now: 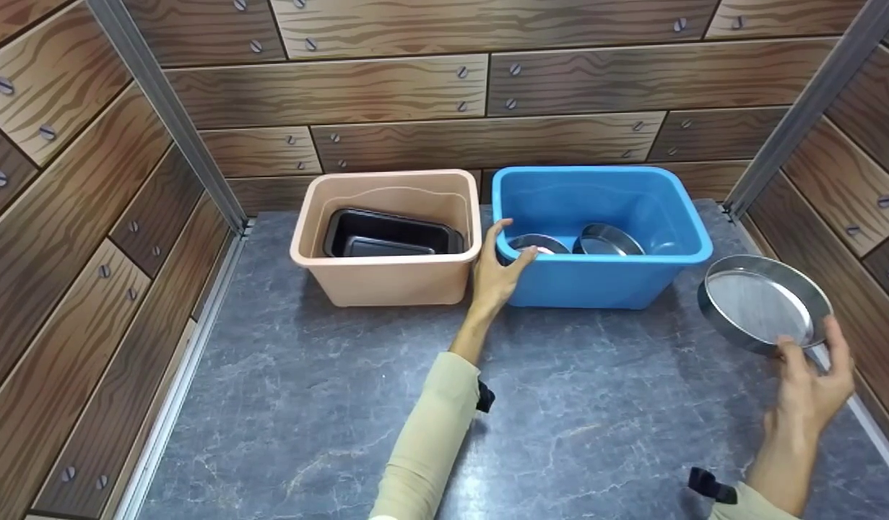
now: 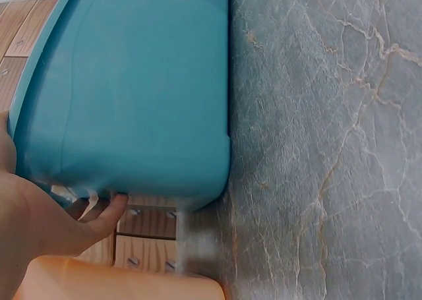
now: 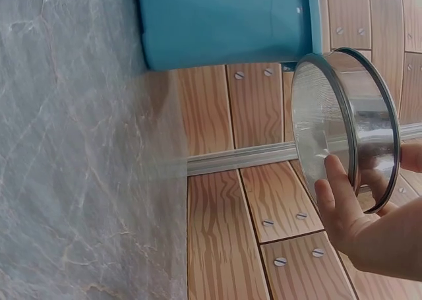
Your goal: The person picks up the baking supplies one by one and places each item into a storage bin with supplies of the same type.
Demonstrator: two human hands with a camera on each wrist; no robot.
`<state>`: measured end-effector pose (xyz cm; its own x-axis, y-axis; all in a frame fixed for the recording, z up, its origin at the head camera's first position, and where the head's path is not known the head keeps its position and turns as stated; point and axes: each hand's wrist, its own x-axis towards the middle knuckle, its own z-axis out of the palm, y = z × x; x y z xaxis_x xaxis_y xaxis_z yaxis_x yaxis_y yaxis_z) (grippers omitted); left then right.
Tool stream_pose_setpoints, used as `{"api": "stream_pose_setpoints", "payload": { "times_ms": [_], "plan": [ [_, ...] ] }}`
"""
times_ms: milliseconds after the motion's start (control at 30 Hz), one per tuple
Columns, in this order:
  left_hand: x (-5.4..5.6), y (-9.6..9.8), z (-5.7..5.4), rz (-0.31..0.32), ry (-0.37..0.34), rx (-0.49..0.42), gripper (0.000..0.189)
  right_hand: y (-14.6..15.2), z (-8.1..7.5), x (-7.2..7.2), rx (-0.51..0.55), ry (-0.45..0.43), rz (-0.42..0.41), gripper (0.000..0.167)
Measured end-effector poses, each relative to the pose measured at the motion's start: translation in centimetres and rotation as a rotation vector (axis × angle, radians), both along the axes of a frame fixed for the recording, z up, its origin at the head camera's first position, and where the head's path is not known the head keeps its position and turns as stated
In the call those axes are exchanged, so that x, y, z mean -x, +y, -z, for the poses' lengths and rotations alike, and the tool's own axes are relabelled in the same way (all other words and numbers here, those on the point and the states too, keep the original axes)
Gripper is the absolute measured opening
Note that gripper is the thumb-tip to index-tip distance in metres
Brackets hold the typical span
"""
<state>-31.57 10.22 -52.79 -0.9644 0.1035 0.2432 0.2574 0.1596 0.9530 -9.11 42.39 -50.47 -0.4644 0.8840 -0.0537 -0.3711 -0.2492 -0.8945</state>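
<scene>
My right hand grips the near edge of a round metal sieve, whose fine mesh shows in the right wrist view. The sieve is held in the air, to the right of the blue bin. My left hand holds the blue bin at its near left corner, thumb over the front rim and fingers along the left side; some fingertips are hidden in the head view. Inside that bin lie a round metal piece and another round metal piece, the latter partly hidden by the rim.
Left of the blue bin stands a peach bin with a dark loaf pan in it. Both bins stand on a grey marbled table. Wood-patterned walls with metal corner posts enclose the back and sides.
</scene>
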Motion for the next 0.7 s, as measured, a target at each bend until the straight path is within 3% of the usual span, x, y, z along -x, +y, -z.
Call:
{"api": "stream_pose_setpoints", "payload": {
  "times_ms": [400, 700],
  "plan": [
    [-0.2, 0.0, 0.0, -0.001, -0.023, 0.001, 0.068, -0.4, -1.0, 0.0, 0.006, 0.127, 0.004, 0.062],
    [-0.2, 0.0, -0.2, 0.001, -0.054, 0.006, 0.066, -0.6, -1.4, 0.0, 0.005, 0.147, -0.005, 0.06]
  ]
}}
